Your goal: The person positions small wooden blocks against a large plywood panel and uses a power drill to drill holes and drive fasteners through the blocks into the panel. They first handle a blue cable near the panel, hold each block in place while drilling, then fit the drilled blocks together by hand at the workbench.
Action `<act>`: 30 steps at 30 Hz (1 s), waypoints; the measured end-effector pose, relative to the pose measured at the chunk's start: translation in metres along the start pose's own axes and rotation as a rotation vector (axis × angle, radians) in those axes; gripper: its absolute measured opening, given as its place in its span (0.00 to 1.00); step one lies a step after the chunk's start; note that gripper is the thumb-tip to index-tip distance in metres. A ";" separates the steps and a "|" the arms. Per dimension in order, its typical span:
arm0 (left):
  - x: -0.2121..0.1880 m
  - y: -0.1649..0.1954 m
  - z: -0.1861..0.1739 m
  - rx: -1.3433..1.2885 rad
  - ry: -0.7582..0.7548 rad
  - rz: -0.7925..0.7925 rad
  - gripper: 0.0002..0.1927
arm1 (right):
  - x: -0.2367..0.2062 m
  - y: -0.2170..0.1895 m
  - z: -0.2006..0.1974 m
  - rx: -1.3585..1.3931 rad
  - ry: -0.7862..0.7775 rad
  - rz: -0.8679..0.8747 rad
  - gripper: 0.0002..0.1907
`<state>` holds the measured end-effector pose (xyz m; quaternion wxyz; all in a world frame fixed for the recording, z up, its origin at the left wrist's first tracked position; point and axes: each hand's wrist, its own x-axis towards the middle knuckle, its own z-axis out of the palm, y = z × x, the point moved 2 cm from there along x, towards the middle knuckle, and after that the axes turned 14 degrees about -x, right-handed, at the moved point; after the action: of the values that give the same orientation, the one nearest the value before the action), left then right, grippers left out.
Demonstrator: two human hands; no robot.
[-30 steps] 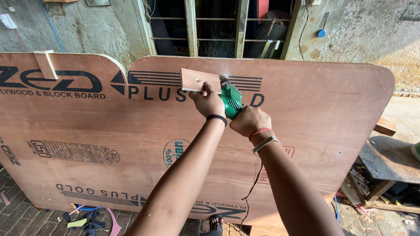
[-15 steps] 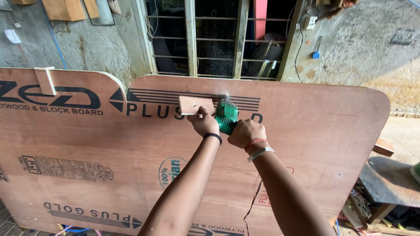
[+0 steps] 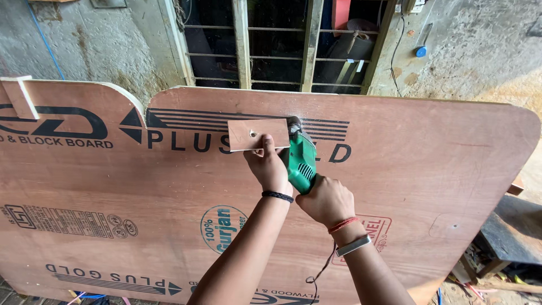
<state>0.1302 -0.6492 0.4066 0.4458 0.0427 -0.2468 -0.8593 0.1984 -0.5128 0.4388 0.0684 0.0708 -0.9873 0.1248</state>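
Note:
A large brown plywood sheet (image 3: 406,181) with printed markings lies in front of me, its far edge near a barred window. My left hand (image 3: 270,165) presses a small rectangular plywood piece (image 3: 257,134) flat on the sheet, thumb on its near edge. My right hand (image 3: 327,199) grips the rear of a green power tool (image 3: 301,160), whose front end sits against the right side of the small piece. Dust shows at the tool's tip. A black cord (image 3: 322,268) hangs from the tool past my right wrist.
A second plywood sheet (image 3: 62,169) lies to the left, with a small wood offcut (image 3: 20,97) on its far edge. Behind are a barred window (image 3: 276,42) and a rough grey wall (image 3: 468,51). A dark bench (image 3: 511,231) and scraps lie at lower right.
The view has shifted closer and lower on the sheet. Both hands keep their hold; the tool stays at the right side of the small piece, with dust now at its tip.

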 end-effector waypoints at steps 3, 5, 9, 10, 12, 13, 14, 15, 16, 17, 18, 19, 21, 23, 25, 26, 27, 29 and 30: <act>-0.008 0.019 0.009 -0.089 0.003 -0.068 0.15 | -0.011 -0.003 -0.003 0.063 0.049 -0.016 0.18; -0.019 0.031 0.014 -0.112 -0.027 -0.050 0.15 | -0.024 0.001 -0.006 0.099 0.074 -0.027 0.17; -0.049 0.056 0.015 -0.164 -0.074 -0.092 0.15 | -0.061 0.014 -0.011 0.199 0.128 0.008 0.16; -0.059 0.062 0.014 -0.206 -0.084 -0.132 0.14 | -0.073 0.020 -0.011 0.237 0.132 0.021 0.16; -0.085 0.075 0.006 -0.220 -0.095 -0.223 0.14 | -0.102 0.035 -0.006 0.346 0.141 0.068 0.15; -0.101 0.081 0.002 -0.197 -0.092 -0.268 0.15 | -0.117 0.045 -0.003 0.413 0.145 0.094 0.14; -0.114 0.085 -0.001 -0.168 -0.088 -0.313 0.15 | -0.134 0.057 0.002 0.483 0.147 0.122 0.13; -0.127 0.089 -0.004 -0.119 -0.097 -0.346 0.15 | -0.154 0.069 0.008 0.590 0.163 0.122 0.12; -0.142 0.093 -0.010 -0.067 -0.106 -0.382 0.15 | -0.172 0.081 0.016 0.698 0.181 0.126 0.11; -0.157 0.095 -0.016 -0.014 -0.114 -0.425 0.15 | -0.189 0.095 0.023 0.802 0.199 0.137 0.10; -0.170 0.095 -0.020 -0.028 -0.151 -0.434 0.16 | -0.208 0.111 0.030 0.832 0.215 0.137 0.09; -0.183 0.094 -0.025 -0.040 -0.186 -0.450 0.16 | -0.229 0.127 0.037 0.858 0.232 0.144 0.08; -0.220 0.090 -0.040 -0.015 -0.239 -0.512 0.17 | -0.276 0.159 0.050 0.910 0.255 0.220 0.08; -0.254 0.083 -0.052 0.058 -0.282 -0.590 0.18 | -0.321 0.193 0.058 0.966 0.271 0.343 0.09; -0.288 0.073 -0.059 0.160 -0.315 -0.697 0.18 | -0.358 0.224 0.057 0.900 0.366 0.340 0.08; -0.304 0.066 -0.060 0.209 -0.335 -0.739 0.18 | -0.372 0.238 0.055 0.867 0.411 0.328 0.08; -0.319 0.057 -0.061 0.239 -0.362 -0.793 0.18 | -0.384 0.253 0.052 0.818 0.453 0.348 0.07; -0.344 0.037 -0.063 0.303 -0.412 -0.876 0.17 | -0.400 0.283 0.047 0.730 0.524 0.370 0.07; -0.354 0.022 -0.063 0.312 -0.444 -0.909 0.16 | -0.404 0.297 0.047 0.721 0.544 0.402 0.07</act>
<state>0.3776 -0.4055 0.3094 -0.0464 0.0284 -0.4167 -0.9074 0.5424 -0.1907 0.2614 0.2694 -0.1372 -0.8218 0.4830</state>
